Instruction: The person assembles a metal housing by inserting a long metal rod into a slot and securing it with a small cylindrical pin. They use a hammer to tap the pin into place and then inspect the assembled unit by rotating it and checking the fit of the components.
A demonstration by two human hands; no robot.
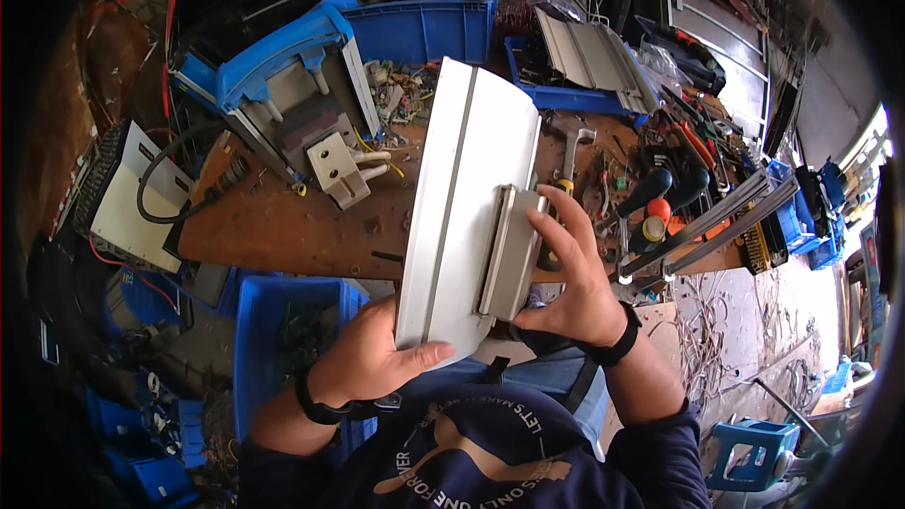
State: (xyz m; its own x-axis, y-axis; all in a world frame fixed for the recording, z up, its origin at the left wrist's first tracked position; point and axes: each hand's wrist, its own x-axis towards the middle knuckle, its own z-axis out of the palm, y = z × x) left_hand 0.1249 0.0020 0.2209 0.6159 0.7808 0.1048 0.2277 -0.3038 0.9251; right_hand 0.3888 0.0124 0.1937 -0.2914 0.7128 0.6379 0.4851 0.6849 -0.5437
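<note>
A long white panel with a lengthwise groove stands tilted in front of me, over the near edge of the wooden bench. My left hand grips its lower left end, thumb on the face and the other fingers hidden behind. Against the panel's right side lies a shorter light-grey block-shaped piece with a raised strip along its left edge. My right hand is closed around this piece, with fingers on its upper end and the thumb low. Whether the piece is fixed to the panel I cannot tell.
On the brown bench a blue-framed device stands at left beside a beige block with prongs. A hammer and several hand tools lie at right, near two metal rails. Blue crates line the back; another bin sits below left.
</note>
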